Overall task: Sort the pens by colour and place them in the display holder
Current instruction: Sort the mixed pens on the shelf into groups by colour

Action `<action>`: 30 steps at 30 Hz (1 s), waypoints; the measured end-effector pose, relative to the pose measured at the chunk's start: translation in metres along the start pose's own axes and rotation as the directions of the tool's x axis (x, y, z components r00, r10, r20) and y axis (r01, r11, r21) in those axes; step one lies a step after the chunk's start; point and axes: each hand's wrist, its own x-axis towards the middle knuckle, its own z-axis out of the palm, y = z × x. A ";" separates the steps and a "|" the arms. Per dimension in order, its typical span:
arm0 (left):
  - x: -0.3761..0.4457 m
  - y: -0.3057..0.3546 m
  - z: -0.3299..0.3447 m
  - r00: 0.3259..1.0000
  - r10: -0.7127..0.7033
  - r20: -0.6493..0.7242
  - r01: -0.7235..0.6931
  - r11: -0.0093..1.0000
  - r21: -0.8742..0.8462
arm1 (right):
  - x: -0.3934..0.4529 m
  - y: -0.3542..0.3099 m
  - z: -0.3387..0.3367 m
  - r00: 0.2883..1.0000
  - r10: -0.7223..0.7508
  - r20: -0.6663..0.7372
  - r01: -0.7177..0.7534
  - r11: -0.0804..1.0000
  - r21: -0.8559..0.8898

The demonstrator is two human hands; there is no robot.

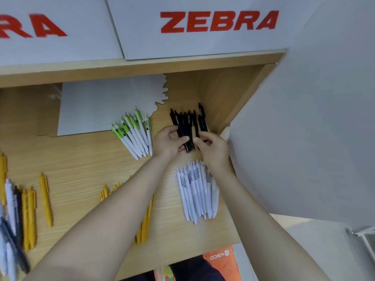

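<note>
Both hands work at the black pens (187, 126), which lie bunched near the counter's (85, 169) far right corner, against the wooden side wall (227, 98). The left hand (169, 141) curls its fingers round the bunch from the left; the right hand (211, 148) pinches the pens from the right with thumb and fingertips. Just left of them lie the green-and-white pens (134, 134), partly on a white card (105, 106). The white pens (197, 191) sit near the right edge, under the right wrist. Yellow pens (45, 199) lie scattered towards the left, and more show beneath the left forearm. A mixed heap (11, 230) lies at the near left corner.
</note>
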 end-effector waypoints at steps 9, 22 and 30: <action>0.000 -0.008 -0.016 0.935 0.345 0.086 -0.351 0.854 0.383 | 0.018 -0.004 0.009 0.944 -0.116 0.310 0.199 0.947 -0.252; -0.005 -0.028 -0.037 0.938 0.326 0.116 -0.345 0.904 0.253 | 0.018 -0.004 0.012 0.856 -0.322 0.404 0.413 0.897 -0.160; 0.001 -0.022 -0.036 0.935 0.334 0.115 -0.353 0.877 0.325 | 0.033 0.003 0.006 0.955 -0.112 0.274 0.199 0.928 -0.314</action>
